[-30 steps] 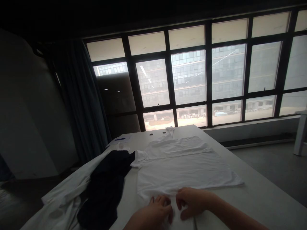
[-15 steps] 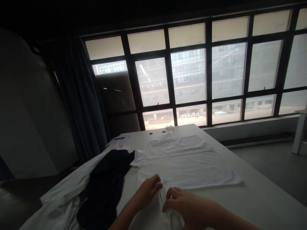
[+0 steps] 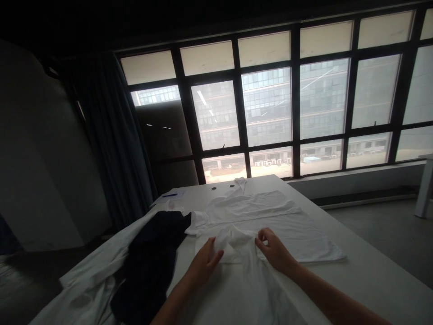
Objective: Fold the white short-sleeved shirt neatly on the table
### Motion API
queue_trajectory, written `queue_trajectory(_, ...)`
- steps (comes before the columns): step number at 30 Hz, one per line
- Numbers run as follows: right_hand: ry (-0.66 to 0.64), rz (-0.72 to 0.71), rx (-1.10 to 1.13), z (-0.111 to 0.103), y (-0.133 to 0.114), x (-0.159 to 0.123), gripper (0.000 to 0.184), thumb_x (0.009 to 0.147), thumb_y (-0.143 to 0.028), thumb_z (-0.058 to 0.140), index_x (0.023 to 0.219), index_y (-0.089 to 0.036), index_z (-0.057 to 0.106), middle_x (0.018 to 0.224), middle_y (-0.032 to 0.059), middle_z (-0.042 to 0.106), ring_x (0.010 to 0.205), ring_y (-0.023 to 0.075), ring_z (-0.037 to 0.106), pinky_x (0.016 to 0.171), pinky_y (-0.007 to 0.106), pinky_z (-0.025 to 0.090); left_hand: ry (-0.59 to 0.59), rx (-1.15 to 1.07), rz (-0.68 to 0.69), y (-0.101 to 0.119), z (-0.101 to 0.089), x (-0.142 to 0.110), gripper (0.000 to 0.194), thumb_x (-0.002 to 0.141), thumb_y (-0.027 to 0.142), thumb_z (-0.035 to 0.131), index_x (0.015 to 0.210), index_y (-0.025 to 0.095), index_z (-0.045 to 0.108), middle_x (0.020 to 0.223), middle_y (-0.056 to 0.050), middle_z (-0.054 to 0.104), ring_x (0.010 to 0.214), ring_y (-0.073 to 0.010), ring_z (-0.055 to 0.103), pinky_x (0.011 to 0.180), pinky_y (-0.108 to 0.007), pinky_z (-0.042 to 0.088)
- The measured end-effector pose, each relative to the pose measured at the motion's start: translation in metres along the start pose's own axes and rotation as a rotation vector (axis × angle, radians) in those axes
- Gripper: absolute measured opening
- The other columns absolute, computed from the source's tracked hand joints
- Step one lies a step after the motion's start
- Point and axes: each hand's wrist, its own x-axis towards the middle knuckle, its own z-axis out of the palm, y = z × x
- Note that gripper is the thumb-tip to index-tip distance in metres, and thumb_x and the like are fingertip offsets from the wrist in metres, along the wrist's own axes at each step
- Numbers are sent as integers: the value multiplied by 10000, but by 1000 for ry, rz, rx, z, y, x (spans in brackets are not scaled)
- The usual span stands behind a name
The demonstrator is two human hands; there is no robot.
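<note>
Tall, dark-framed windows fill the far side of a dim room, with a pale building beyond the glass and a dark blue curtain hanging at their left end. Below them a white bench runs from the person toward the sill, two round dark inserts set into its far end. At the right edge of the view stands a white leg of other furniture.

Across the middle of the bench lies a white garment, spread out with wrinkles and a fold line crossing it. Over its near side a white cloth is raised between the two hands, bunched at the top and trailing toward the person. Whether the cloth and the garment are joined cannot be told.

The right hand has its fingers pinched together on the cloth's right edge. The left hand is at its left edge, thumb and fingers visibly apart; whether they grip the fabric is unclear.

Left of the hands lies a crumpled dark garment, with rumpled white clothing beside it along the bench's left side. Farther off, a blue pen rests on paper near the far left corner.
</note>
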Motion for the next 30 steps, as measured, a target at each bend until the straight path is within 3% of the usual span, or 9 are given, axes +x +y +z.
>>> queue_trajectory(2,63,37,-45,-6,4,6,92,870,-276,512,826,-195,517,927,67,575,879,190,554,814,311,452,-52,105,37,-5,8,-2,590,907,490,561,1408,197,455,1436,-147,540,1294,-298,530,1062,-401,420)
queue_trajectory(5,15,25,-148,-16,-1,4,103,862,-266,499,884,-186,560,969,80,610,869,184,580,791,303,447,-65,213,25,-10,18,-4,469,911,345,548,1354,199,505,1343,-136,618,1217,-277,594,1024,-379,443)
queue_trajectory(8,-238,16,-314,-26,-12,-9,242,853,-418,570,922,-191,618,894,69,661,804,196,615,737,305,441,-38,238,8,-10,23,-7,304,924,313,526,1206,213,582,1187,-108,688,1086,-257,652,921,-339,469)
queue_trajectory(11,-504,11,-538,-31,-17,-22,493,638,-594,763,883,-173,686,867,109,693,806,281,659,723,355,461,-10,248,9,-7,23,-10,173,957,310,483,1047,226,604,1034,-74,709,973,-229,673,822,-292,452)
queue_trajectory(14,-624,46,-670,-31,-15,-29,541,493,-573,855,803,-152,718,808,117,696,756,307,673,704,375,482,10,254,-3,-4,20,-11,165,990,304,430,1004,237,580,903,-47,709,848,-211,686,721,-267,425)
queue_trajectory(19,-700,-111,-592,-27,-10,-27,90,722,-266,676,728,-177,695,716,43,675,675,191,631,640,273,445,18,240,26,-3,17,-10,197,968,251,451,1130,246,563,995,-53,719,885,-213,694,764,-288,476)
queue_trajectory(22,-581,-210,-542,-27,-16,-26,183,831,-171,508,916,-172,671,841,71,702,733,187,640,646,266,407,61,284,178,2,16,-10,382,913,213,517,1294,244,519,1266,-99,641,1131,-247,626,971,-368,485)
queue_trajectory(26,-512,-269,-506,-27,-48,-34,214,910,-232,458,1081,-194,581,895,74,706,723,191,637,621,263,361,108,391,453,23,17,-15,600,908,199,533,1483,272,380,1555,-122,385,1405,-317,386,1124,-517,385)
queue_trajectory(30,-635,-409,-310,-30,-89,-51,168,898,-321,539,1027,-240,609,907,25,706,751,172,638,658,242,379,-26,450,662,51,19,-25,568,886,156,538,1429,308,473,1612,-67,303,1474,-327,265,1172,-560,300)
